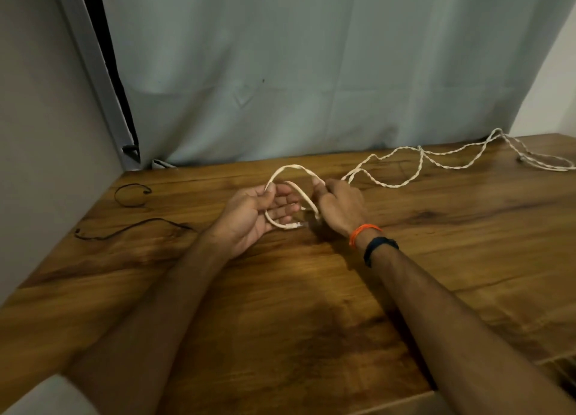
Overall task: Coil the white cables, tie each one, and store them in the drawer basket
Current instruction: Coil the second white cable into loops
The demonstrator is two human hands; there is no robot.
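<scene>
White cable (294, 167) looped — left hand (260, 212) palm-up, right hand (339, 206) pinching

I see a brown wood-grain tabletop (280, 290) meeting a pale grey-green curtain (311, 72) at its far edge, with plain walls (37, 118) either side under dim warm light.
</scene>
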